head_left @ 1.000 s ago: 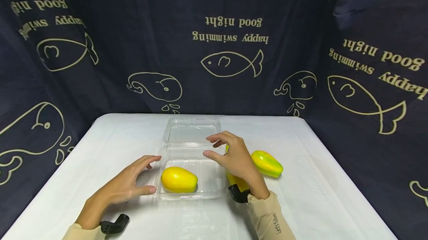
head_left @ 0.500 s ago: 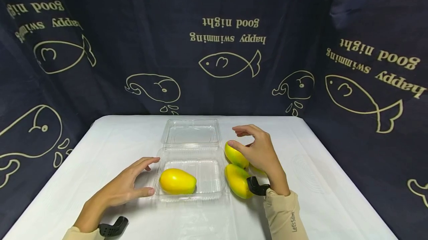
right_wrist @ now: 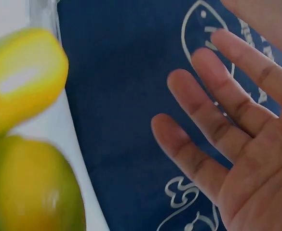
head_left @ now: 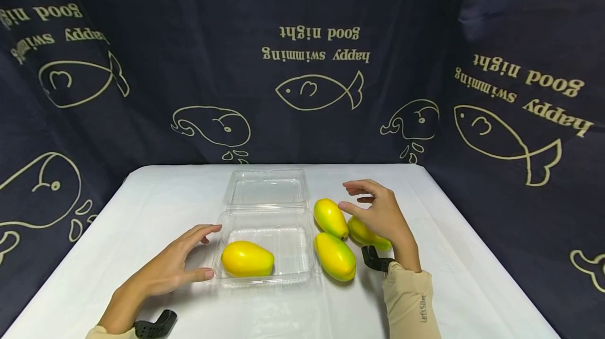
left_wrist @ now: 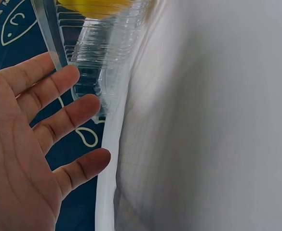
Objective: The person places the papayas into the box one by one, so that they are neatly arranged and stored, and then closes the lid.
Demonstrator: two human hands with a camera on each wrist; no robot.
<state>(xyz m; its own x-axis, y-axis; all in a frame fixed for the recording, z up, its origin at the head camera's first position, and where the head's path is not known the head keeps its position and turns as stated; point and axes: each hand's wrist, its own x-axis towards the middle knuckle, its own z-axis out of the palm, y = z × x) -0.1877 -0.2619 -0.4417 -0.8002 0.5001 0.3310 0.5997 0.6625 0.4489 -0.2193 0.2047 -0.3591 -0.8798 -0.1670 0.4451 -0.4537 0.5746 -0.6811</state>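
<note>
A clear plastic clamshell container (head_left: 295, 249) lies with its lid folded back, and one yellow papaya (head_left: 248, 259) rests in its left part. My left hand (head_left: 172, 264) is beside the container's left edge, thumb and fingers spread, with nothing in its grasp. To the right of the container lie three yellow-green papayas: one at the back (head_left: 328, 216), one in front (head_left: 335, 256), and a third papaya (head_left: 365, 231) partly hidden. Over that third one hovers my right hand (head_left: 384, 214), its fingers loosely bent and empty. The right wrist view shows two papayas (right_wrist: 27, 79) left of its fingers.
A white cloth covers the table (head_left: 454, 286). The container's lid (head_left: 268, 188) extends toward the table's back edge. Behind and on both sides hangs a dark blue curtain (head_left: 212, 55) with fish drawings. A black wrist camera (head_left: 375, 259) sits on the right wrist, near the papayas.
My right hand has moved right, from over the container to over the loose papayas, bringing them into sight. The left hand stays at the container's left side. The head view shifts slightly.
</note>
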